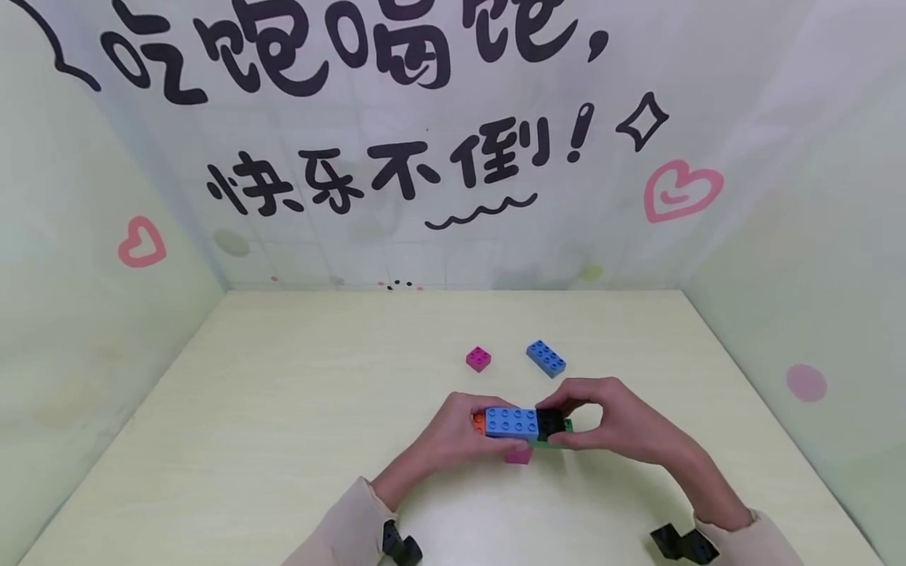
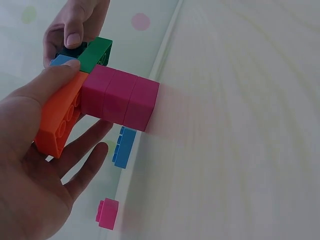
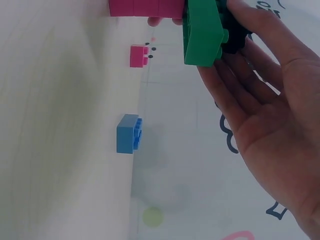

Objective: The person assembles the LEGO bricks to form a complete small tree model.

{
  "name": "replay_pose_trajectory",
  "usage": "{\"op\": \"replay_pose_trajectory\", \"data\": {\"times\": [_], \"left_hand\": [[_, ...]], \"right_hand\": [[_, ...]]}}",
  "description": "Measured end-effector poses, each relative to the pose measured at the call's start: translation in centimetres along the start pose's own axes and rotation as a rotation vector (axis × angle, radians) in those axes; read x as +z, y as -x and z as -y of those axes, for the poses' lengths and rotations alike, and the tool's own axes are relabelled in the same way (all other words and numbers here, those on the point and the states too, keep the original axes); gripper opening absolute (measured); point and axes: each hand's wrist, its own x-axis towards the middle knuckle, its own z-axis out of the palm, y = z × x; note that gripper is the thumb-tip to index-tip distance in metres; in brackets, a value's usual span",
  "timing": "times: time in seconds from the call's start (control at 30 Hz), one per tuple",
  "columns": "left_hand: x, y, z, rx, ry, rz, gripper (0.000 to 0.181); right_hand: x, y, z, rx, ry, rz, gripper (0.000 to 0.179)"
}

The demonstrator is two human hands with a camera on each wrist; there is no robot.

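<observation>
My left hand [image 1: 449, 436] grips a toy-brick build by its left end, thumb at the front and fingers behind. An orange brick [image 2: 57, 120] and a green brick [image 3: 202, 35] extend to either side above a column of stacked pink bricks [image 2: 120, 97]. Across their top lies a blue eight-stud brick [image 1: 511, 423]. Next to it, above the green brick, is a black brick [image 1: 548, 424], which my right hand [image 1: 626, 417] pinches between thumb and fingers. In the left wrist view the column's lower end is close over the table.
Beyond the hands, a small pink brick [image 1: 478, 359] and a loose blue brick [image 1: 546, 358] lie studs up on the pale table [image 1: 283, 393]. Printed walls [image 1: 396, 259] border the table at the back and both sides.
</observation>
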Motion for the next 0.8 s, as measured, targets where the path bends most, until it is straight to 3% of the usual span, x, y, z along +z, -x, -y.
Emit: {"op": "replay_pose_trajectory", "data": {"times": [0.2, 0.8], "left_hand": [[-0.01, -0.20, -0.09, 0.006, -0.008, -0.001, 0.036], [0.23, -0.14, -0.26, -0.036, 0.007, -0.001, 0.037]], "right_hand": [[0.17, -0.04, 0.32, -0.031, 0.043, -0.017, 0.038], [0.63, -0.22, 0.48, 0.024, 0.074, -0.015, 0.039]]}}
